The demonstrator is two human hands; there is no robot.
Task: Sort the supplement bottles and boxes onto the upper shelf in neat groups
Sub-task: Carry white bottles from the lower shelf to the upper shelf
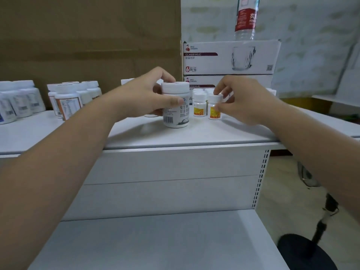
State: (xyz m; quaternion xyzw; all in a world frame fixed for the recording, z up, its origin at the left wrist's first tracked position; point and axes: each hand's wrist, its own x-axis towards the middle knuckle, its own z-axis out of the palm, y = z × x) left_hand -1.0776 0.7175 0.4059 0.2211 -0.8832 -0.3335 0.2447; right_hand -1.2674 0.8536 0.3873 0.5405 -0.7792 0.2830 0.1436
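On the upper shelf (194, 134), my left hand (144, 96) grips the big bottle (176, 115); my right hand (243, 100) pinches a small bottle (213, 113). Probably light, slick plastic; grip the sides.

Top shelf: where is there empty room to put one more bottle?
Bare white shelf top runs along the front edge, before the big white barcode bottle and small yellow-labelled white bottle. Crowded: behind them, against the white glass-mug boxes, and left by orange-labelled white bottles.

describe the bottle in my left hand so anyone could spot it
On the upper shelf, before the stacked glass mug boxes, the left hand grips a white bottle. Unlike the small yellow-labelled bottles beside it, it is large with a barcode.
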